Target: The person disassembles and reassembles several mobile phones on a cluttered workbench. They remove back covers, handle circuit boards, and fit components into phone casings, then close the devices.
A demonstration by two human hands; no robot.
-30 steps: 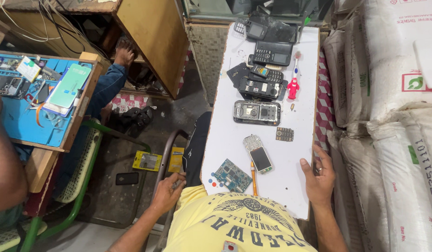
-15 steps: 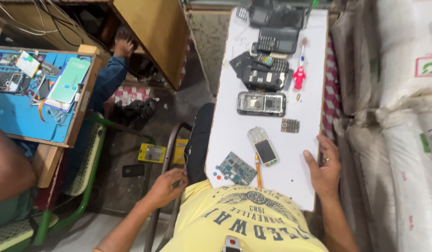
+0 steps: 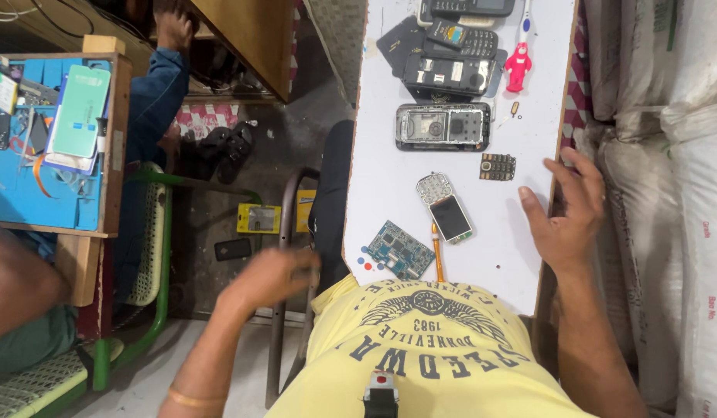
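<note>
The right hand lies spread and empty on the right edge of the white tabletop, fingers curling over the rim beside the sacks; the left hand, blurred and loosely curled so I cannot tell whether it holds anything, hangs off the tabletop's lower left corner by the chair frame. Near the bottom edge lie a circuit board, an orange pencil and a small opened phone; bare white surface separates them from the right hand, while stripped phones crowd the top of the frame.

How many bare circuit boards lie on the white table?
1: a blue-green circuit board at the near left edge of the white table, beside an orange pencil. Others may hide under the phone parts.
</note>
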